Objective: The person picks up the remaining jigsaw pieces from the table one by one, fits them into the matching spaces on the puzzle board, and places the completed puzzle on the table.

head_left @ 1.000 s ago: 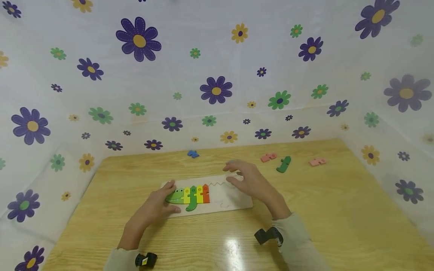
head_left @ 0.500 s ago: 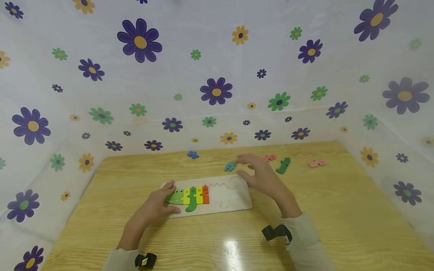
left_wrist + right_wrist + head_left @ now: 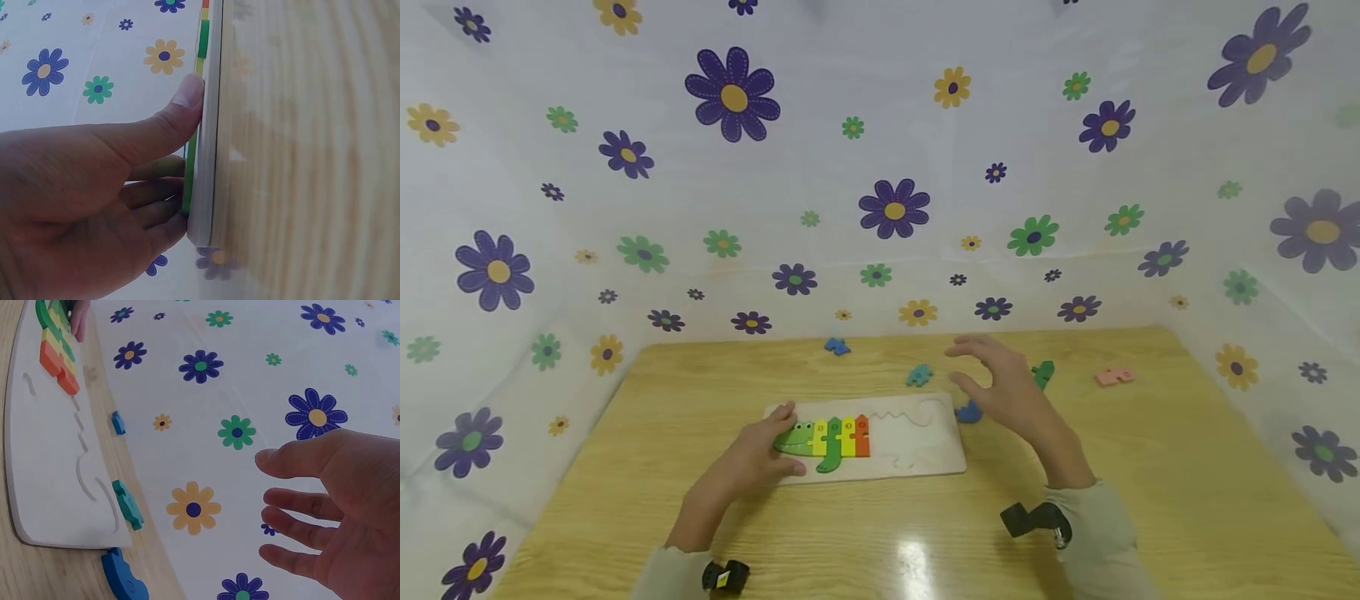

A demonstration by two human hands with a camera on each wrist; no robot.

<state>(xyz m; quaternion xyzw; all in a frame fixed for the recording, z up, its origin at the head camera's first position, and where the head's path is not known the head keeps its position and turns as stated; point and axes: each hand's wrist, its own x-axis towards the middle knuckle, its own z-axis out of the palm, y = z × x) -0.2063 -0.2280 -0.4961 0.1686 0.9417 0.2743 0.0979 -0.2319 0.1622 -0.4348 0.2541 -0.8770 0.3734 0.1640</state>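
Note:
A pale wooden puzzle board (image 3: pixel 925 446) lies on the table with a crocodile head (image 3: pixel 797 440) and several yellow, green and orange-red body pieces fitted at its left. My left hand (image 3: pixel 741 462) rests on that end, thumb by the near edge and fingers by the far edge; the left wrist view has the thumb (image 3: pixel 190 94) against the board's face. Above the table, just past the board's right end, my right hand (image 3: pixel 1011 396) hovers, fingers spread and nothing between them. Below it a blue piece (image 3: pixel 970 412) lies beside the board's corner, partly covered in this view.
Behind the board lie a teal piece (image 3: pixel 918 375) and, farther back, a small blue piece (image 3: pixel 837 346). On the right are a green leg-shaped piece (image 3: pixel 1043 375), half hidden by my hand, and a pink piece (image 3: pixel 1115 377). A flowered cloth (image 3: pixel 820 167) surrounds the table.
My right hand has moved rightward, away from the teal piece, which now shows fully. The blue piece by the board has come into sight; one pink piece is now hidden. My left hand stays put.

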